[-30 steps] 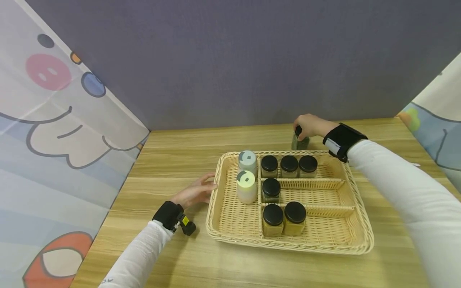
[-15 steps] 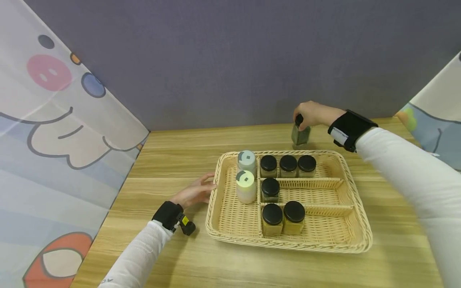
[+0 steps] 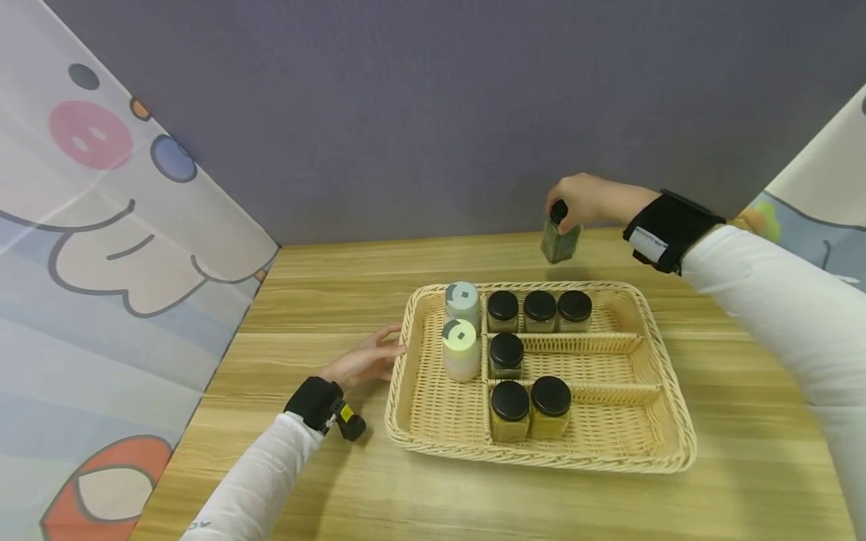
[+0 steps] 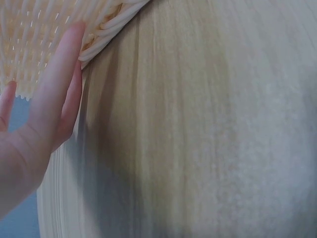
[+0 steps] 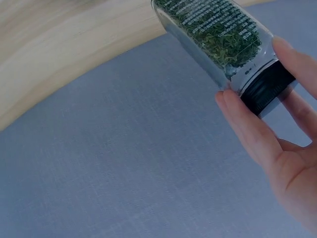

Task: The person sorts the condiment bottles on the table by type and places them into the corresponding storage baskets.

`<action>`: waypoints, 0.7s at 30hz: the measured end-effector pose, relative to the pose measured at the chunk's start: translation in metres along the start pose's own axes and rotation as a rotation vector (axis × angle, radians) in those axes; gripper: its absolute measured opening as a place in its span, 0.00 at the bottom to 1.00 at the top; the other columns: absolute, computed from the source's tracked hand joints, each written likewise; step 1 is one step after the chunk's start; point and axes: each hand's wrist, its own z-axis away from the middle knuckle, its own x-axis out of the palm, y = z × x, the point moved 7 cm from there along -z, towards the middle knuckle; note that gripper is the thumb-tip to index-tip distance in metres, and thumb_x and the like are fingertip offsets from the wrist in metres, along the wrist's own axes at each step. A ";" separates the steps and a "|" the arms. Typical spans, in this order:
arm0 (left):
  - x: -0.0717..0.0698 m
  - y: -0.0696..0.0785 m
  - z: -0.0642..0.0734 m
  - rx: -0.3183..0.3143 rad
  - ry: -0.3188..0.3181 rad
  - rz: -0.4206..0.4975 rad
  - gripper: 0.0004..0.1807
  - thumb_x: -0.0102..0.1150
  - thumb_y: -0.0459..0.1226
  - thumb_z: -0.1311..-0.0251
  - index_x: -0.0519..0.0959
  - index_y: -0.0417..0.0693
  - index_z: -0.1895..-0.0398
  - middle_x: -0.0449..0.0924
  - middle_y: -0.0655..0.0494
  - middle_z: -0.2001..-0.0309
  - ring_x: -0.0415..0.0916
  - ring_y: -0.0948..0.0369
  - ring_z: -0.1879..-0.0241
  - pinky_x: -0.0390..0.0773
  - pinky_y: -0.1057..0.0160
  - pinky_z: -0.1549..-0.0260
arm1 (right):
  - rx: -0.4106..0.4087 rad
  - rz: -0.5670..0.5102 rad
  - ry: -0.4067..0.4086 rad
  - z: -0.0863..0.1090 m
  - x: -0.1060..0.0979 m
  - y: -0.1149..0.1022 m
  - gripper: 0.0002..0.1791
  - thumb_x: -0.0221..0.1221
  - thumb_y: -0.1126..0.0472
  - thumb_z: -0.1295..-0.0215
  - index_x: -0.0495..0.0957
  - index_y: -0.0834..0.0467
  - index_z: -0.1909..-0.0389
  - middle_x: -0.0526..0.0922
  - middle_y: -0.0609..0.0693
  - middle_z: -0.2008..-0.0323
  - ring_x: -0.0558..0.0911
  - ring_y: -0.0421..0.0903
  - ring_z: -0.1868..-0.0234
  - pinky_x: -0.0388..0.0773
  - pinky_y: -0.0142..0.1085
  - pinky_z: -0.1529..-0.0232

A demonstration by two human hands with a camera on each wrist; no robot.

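Observation:
Behind the basket, my right hand (image 3: 587, 198) pinches a square clear spice jar (image 3: 560, 245) around its black lid (image 5: 268, 87). The right wrist view shows green dried herbs and white print on the jar, which is tilted there. It appears raised off the table. My left hand (image 3: 361, 364) touches the left side of a wicker basket (image 3: 541, 457), fingers fairly straight against the weave. In the basket, black-lidded jars stand in three rows: several at the back, including a brown-filled jar (image 3: 573, 312), one dark jar (image 3: 506, 357) in the middle, two yellow-filled jars (image 3: 549, 408) in front.
Two white-bodied bottles with pale caps, the nearer bottle (image 3: 461, 352) with a yellowish cap, stand in the basket's long left compartment. Low wicker dividers (image 3: 582, 344) split its right side. A grey wall (image 3: 419, 150) rises at the back edge of the wooden table (image 3: 325, 289).
My right hand has lifted the herb jar from behind the basket and moved it up and slightly back, so more of the jar shows. My left hand stays at the basket's side.

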 end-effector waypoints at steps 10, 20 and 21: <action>0.000 0.000 0.000 0.002 -0.004 -0.007 0.27 0.43 0.31 0.39 0.50 0.52 0.38 0.61 0.38 0.43 0.67 0.47 0.50 0.73 0.43 0.55 | -0.037 0.015 0.018 0.005 -0.008 -0.017 0.21 0.59 0.64 0.49 0.69 0.67 0.53 0.71 0.68 0.54 0.73 0.58 0.59 0.75 0.50 0.64; -0.001 -0.001 -0.001 0.008 -0.010 -0.004 0.27 0.43 0.31 0.39 0.50 0.51 0.38 0.63 0.39 0.44 0.67 0.47 0.50 0.73 0.43 0.55 | -0.102 0.048 0.027 0.019 -0.017 -0.041 0.22 0.61 0.63 0.50 0.70 0.66 0.54 0.74 0.66 0.57 0.74 0.56 0.61 0.76 0.50 0.64; -0.001 -0.001 -0.001 0.007 -0.013 -0.006 0.27 0.43 0.31 0.39 0.50 0.51 0.38 0.63 0.39 0.44 0.67 0.47 0.49 0.73 0.43 0.55 | -0.108 0.050 0.031 0.021 -0.018 -0.043 0.21 0.61 0.63 0.50 0.70 0.66 0.54 0.74 0.66 0.57 0.74 0.56 0.61 0.76 0.50 0.64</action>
